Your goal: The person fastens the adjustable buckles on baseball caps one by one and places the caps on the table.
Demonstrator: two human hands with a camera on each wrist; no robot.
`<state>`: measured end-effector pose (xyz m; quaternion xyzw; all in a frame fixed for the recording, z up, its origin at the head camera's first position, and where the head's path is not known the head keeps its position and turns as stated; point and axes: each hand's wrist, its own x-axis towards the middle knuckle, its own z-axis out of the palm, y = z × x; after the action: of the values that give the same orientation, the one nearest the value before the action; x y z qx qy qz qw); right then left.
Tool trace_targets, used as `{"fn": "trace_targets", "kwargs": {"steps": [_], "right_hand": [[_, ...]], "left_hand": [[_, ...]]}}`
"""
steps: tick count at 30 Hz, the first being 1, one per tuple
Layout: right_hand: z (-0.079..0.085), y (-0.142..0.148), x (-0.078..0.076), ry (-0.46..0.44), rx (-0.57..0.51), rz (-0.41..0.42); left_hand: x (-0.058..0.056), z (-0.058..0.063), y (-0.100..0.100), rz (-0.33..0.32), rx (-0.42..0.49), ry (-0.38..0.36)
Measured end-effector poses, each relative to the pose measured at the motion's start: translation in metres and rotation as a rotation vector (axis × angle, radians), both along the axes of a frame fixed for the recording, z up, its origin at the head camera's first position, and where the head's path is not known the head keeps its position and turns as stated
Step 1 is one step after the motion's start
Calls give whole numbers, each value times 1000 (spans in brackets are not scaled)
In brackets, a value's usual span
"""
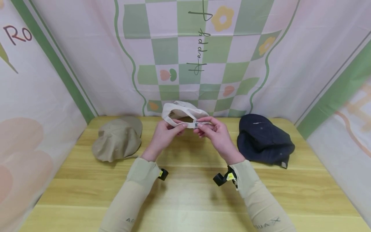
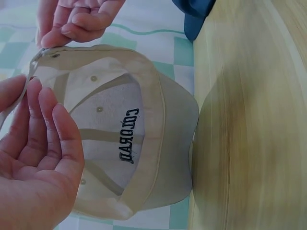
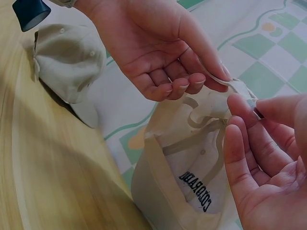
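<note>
A cream baseball cap [image 1: 200, 112] is held up above the table's far side, its back opening facing me. My left hand [image 1: 163, 138] pinches the cap's back strap [image 1: 189, 125] between thumb and index finger. At the strap's other end, my right hand [image 1: 219, 137] pinches near a small metal buckle [image 1: 196, 124], partly covered by its fingers. Dark letters [image 2: 129, 135] show through inside the crown in the left wrist view, and the cap's brim [image 2: 175, 143] points toward the table. The right wrist view shows the strap [image 3: 244, 91] stretched between both hands.
A khaki cap [image 1: 116, 138] lies on the wooden table [image 1: 185, 199] at the left. To the right lies a navy cap [image 1: 263, 138] with its strap end toward me. A checked green-and-white cloth [image 1: 191, 48] hangs behind the table, with printed cloth on both sides.
</note>
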<state>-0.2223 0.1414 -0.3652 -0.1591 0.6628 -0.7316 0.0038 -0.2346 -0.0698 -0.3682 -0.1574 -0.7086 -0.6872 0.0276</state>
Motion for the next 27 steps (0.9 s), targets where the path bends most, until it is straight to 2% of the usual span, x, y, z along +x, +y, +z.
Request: {"fn": "trace_targets", "kwargs": {"steps": [6, 16, 27], "right_hand": [[-1, -2, 1, 3, 0, -1], [-1, -3, 1, 18, 13, 6], [-1, -6, 0, 21, 21, 13]], "left_hand": [[2, 0, 2, 3, -15, 0], [2, -1, 3, 52, -24, -21], [3, 1, 7, 51, -12, -24]]}}
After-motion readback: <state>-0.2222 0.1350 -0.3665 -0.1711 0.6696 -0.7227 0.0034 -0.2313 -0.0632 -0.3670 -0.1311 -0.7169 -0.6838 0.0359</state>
